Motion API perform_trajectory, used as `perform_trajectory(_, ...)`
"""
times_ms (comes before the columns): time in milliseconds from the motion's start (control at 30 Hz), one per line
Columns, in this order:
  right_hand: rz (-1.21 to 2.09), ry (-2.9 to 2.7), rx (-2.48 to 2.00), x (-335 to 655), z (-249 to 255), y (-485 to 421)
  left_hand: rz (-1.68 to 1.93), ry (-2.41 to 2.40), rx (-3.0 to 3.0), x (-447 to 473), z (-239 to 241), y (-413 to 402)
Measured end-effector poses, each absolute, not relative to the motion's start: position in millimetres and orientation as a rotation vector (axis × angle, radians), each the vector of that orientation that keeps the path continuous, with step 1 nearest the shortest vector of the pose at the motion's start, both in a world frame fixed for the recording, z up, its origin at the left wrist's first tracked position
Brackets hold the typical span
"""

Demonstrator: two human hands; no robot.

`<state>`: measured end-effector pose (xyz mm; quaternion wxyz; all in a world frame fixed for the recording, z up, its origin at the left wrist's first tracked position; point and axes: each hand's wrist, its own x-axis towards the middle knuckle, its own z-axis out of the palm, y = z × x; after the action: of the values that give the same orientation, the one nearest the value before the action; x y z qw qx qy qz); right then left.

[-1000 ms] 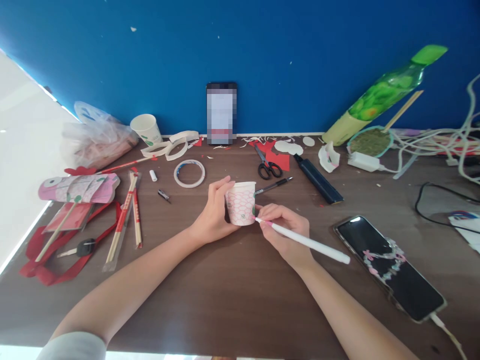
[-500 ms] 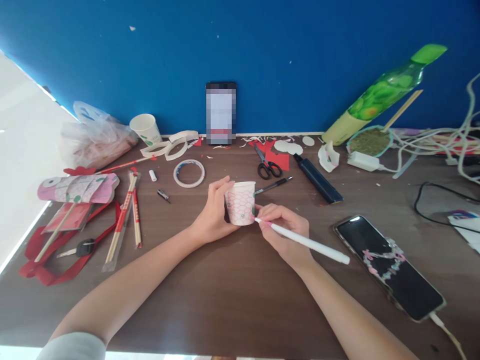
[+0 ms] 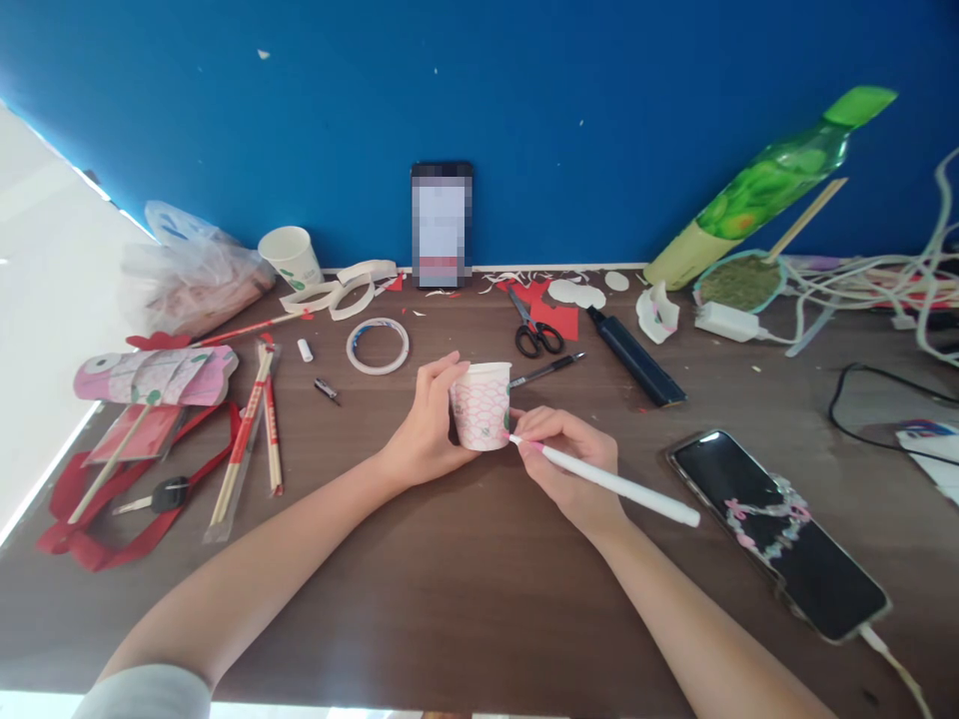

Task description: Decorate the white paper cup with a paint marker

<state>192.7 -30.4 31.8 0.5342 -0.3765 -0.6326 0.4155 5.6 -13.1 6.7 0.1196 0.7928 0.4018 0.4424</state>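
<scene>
A white paper cup with a pink scale pattern and small green marks is held upright by my left hand, its fingers closed round the cup's left side. My right hand grips a white marker with a pink collar. The marker's tip meets the cup's lower right side, where a pink mark shows. Behind the cup lies a black pen, partly hidden by it. A small white cap lies on the table to the left.
Black-handled scissors, red paper scraps and a tape roll lie behind my hands. A phone is at right. Wrapped chopsticks and a key are at left. A green bottle leans on the blue wall.
</scene>
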Motion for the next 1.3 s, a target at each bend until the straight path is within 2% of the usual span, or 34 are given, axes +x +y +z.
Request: perform_trajectory(1300, 0.992, -1.548, -0.779, 195.4, 29.0, -28.0, 1.390, 1.059, 2.215, 5.7, 0.5, -8.1)
